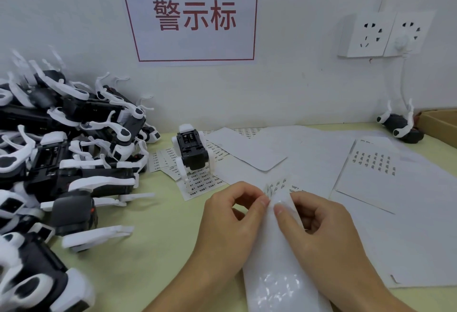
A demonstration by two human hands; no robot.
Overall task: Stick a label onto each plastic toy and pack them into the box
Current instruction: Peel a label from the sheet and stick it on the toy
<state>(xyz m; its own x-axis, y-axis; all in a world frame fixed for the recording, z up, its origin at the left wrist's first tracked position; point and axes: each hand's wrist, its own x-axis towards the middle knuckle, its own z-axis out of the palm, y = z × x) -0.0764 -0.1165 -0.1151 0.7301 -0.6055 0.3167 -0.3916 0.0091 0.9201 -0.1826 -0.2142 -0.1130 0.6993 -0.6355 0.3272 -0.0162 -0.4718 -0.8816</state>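
Both hands, left (230,215) and right (319,222), pinch the label sheet (277,250), peeling a label; next comes pressing it onto the toy (191,153).

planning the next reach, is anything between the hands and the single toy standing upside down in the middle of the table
Nothing solid. Both hands, left and right, hold a label sheet near the table's front edge. The upturned toy stands beyond them on flat label sheets; only bare table and paper lie between.
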